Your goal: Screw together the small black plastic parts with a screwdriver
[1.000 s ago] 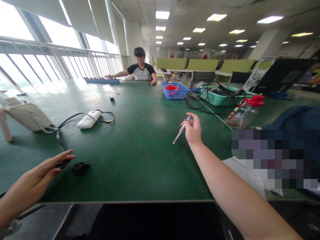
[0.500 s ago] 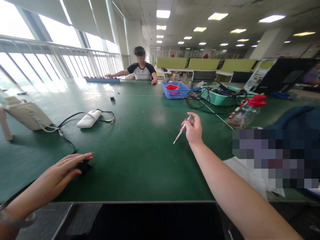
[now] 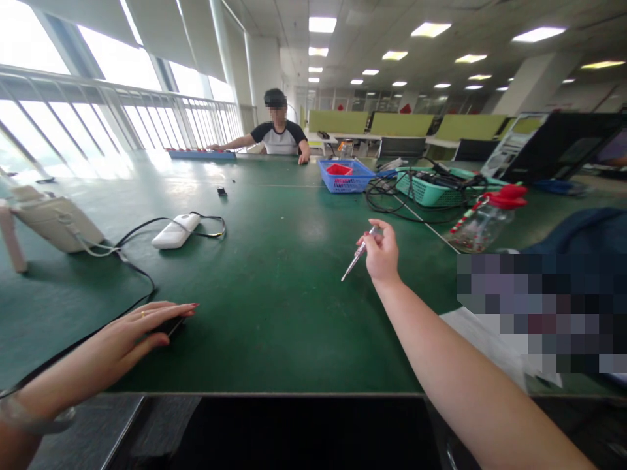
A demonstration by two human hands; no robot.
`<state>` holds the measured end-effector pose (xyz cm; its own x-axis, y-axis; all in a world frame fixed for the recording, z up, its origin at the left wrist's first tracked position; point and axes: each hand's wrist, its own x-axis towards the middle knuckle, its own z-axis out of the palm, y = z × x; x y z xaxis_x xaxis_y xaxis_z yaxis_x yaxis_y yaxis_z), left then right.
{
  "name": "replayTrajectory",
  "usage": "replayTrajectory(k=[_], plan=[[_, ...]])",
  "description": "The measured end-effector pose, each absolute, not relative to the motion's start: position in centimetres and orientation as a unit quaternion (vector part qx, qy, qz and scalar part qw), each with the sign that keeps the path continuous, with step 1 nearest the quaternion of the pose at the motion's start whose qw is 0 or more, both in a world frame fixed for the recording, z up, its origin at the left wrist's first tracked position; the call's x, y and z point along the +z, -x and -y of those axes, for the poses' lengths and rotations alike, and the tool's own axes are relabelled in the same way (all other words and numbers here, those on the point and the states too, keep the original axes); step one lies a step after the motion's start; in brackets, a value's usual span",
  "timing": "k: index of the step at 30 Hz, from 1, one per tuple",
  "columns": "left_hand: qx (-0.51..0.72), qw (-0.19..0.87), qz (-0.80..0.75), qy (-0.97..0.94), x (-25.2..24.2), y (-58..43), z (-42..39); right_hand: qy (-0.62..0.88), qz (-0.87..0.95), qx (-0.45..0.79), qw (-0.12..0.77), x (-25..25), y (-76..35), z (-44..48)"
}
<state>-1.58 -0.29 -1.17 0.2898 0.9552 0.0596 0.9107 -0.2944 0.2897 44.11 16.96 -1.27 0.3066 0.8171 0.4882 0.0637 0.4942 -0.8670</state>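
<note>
My right hand is raised over the middle of the green table and pinches a slim silver screwdriver, its tip pointing down to the left. My left hand lies near the table's front left with fingers stretched flat over a small black part, which it mostly covers. A black cable runs out from under that hand toward the left.
A white power bank with a black cable lies further back on the left, beside a beige device. A blue basket, a teal basket with cables and a red-lidded bottle stand to the right. A person sits at the far end.
My left hand slid forward and right until it came down over the small black part. My right hand with the screwdriver stayed almost still.
</note>
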Motion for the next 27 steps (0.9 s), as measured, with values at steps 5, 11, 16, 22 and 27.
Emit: replayTrajectory(k=[5,11,16,22,27], plan=[[0.099,0.115,-0.587,-0.795,-0.8,1.9,0.2,0.422,0.523,0.273,0.688,-1.3,-44.1,-17.0],[0.081,0.143,-0.582,-0.796,-0.7,1.4,0.2,0.419,0.532,0.269,0.684,-1.4,-44.1,-17.0],[0.100,0.129,-0.582,-0.797,-0.4,1.2,0.3,0.420,0.528,0.270,0.686,-1.4,-44.1,-16.9],[0.092,0.088,-0.610,-0.782,-0.6,3.9,0.1,0.418,0.523,0.271,0.691,-1.4,-44.1,-17.0],[0.104,0.089,-0.612,-0.779,0.3,0.5,-1.3,0.418,0.526,0.275,0.688,-1.5,-44.1,-17.1]])
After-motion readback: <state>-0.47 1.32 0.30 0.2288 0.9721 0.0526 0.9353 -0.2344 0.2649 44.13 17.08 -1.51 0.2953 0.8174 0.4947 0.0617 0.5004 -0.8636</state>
